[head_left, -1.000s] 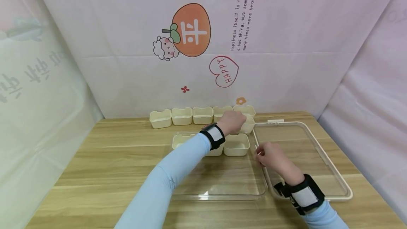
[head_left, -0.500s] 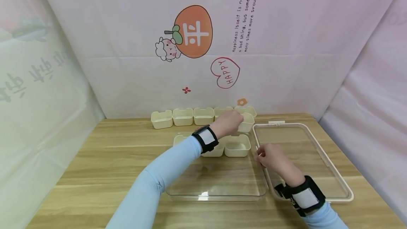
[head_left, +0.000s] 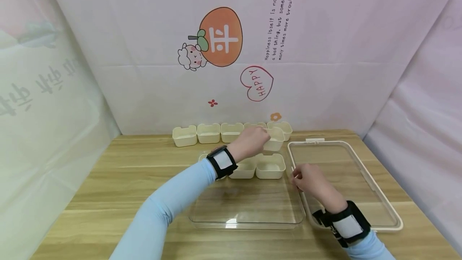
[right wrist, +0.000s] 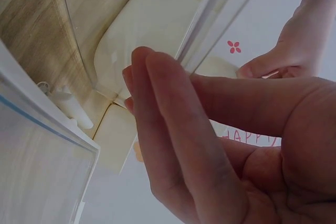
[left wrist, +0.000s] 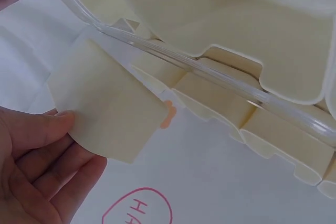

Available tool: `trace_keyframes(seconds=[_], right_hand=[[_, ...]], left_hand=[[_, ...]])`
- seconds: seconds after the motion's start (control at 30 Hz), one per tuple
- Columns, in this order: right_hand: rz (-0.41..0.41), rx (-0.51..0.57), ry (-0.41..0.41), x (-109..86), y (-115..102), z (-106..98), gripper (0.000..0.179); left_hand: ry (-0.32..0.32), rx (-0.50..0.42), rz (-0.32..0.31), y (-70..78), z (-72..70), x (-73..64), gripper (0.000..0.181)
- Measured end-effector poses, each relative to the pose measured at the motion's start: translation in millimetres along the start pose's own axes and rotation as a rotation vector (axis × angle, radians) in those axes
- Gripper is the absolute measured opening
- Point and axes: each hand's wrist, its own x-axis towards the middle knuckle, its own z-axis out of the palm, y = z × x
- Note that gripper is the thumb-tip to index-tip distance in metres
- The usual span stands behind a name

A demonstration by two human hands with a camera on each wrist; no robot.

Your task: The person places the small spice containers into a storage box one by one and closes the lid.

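My left hand (head_left: 249, 143) grips a small cream bin (head_left: 275, 139) by its side, thumb on one face and fingers beneath, as the left wrist view shows. The bin (left wrist: 113, 103) is held above the back edge of a clear plastic box (head_left: 249, 208). Inside that box, along its back wall, stand more cream bins, the rightmost bin (head_left: 270, 167) fully visible; my left forearm partly hides the others. My right hand (head_left: 311, 179) pinches the clear box's right rim between thumb and fingers; the fingers (right wrist: 170, 114) cover the contact in the right wrist view.
Several cream bins, among them the leftmost bin (head_left: 185, 136), line the back of the wooden table (head_left: 108, 196) against a printed cloth (head_left: 162, 99). To the right lies a clear lid (head_left: 346, 183) with a white frame, close beside the box.
My left hand has lifted the cream bin from beside the back row and drawn it left, toward the clear box. My right hand stays at the box's rim.
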Motion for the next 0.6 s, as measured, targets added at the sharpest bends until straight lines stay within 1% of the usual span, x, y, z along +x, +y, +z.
trace_keyframes(seconds=[0.17, 0.3, 0.43, 0.6], right_hand=[[0.0, 0.012, -0.001, -0.6, -0.1, 0.4, 0.013], [0.002, 0.011, -0.007, -0.5, 0.0, 0.3, 0.014], [0.005, 0.013, -0.01, -0.2, 0.1, 0.4, 0.014], [0.008, 0.018, -0.007, -0.5, 0.1, 1.1, 0.013]], left_hand=[[0.002, 0.0, -0.002, -0.3, -6.7, -9.6, 0.014], [0.02, 0.016, 0.009, -0.1, -11.8, -19.3, 0.017], [0.055, 0.044, 0.029, -1.4, -12.2, -29.1, 0.019], [0.081, 0.046, 0.042, -3.4, -11.5, -39.8, 0.019]])
